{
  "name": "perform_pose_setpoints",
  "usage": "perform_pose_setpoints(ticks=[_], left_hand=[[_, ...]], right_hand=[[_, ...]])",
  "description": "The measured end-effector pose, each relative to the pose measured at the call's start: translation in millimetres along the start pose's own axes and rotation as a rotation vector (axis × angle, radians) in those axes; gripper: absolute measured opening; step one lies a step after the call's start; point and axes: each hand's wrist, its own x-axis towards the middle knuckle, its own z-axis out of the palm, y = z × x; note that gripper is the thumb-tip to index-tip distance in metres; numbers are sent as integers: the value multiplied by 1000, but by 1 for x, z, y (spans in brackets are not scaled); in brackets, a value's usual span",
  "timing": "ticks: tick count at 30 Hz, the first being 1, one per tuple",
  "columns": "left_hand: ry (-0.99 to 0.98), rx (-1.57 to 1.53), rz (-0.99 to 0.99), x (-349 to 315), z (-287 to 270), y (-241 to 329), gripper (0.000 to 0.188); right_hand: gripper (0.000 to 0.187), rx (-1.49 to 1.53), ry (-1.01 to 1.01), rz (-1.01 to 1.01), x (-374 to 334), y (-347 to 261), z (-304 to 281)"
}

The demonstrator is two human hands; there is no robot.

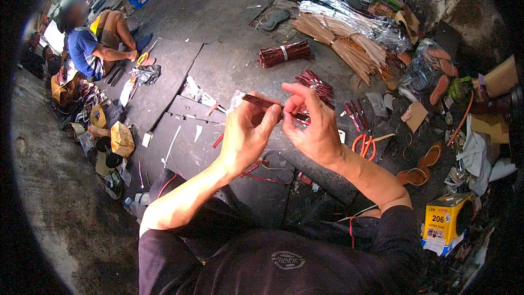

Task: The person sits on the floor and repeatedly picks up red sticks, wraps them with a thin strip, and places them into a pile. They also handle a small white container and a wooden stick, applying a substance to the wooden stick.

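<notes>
In front of my chest, my left hand [252, 125] is closed, with thumb and fingers around a narrow dark red-brown strip [258, 100]. My right hand [314, 125] faces it, thumb and bent fingers pinching at the strip's other end, and its index finger is raised. Whether this is one strip or several layered together, I cannot tell. Just beyond the right hand lies a loose bundle of dark red strips [316, 83]. Farther off is a similar bundle [284, 53] tied with a pale band. Orange-handled scissors [364, 147] rest to the right of my right wrist.
Long tan strips [344, 43] and silvery strips [349, 11] are piled at the far right. A yellow tin [447, 221] stands near right, by brown sandal pieces [420, 169]. At the far left a person [90, 49] sits on the floor, near scattered scraps and a yellowish bag [121, 139].
</notes>
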Motion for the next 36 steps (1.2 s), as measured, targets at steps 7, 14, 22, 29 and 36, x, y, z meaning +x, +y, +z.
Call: perform_pose_setpoints(ticks=[7, 14, 22, 29, 36], left_hand=[[-91, -258, -231, 10, -8, -10, 29], [-137, -307, -174, 14, -7, -3, 24], [-147, -251, -136, 11, -4, -4, 24], [-176, -229, -128, 11, -5, -8, 22], [-203, -115, -191, 15, -6, -9, 24]], right_hand=[[55, 99, -120, -2, 5, 8, -6], [49, 245, -139, 179, 9, 7, -18], [48, 413, -211, 321, 12, 18, -15], [48, 354, -290, 304, 14, 20, -17], [47, 425, -347, 391, 13, 24, -19]])
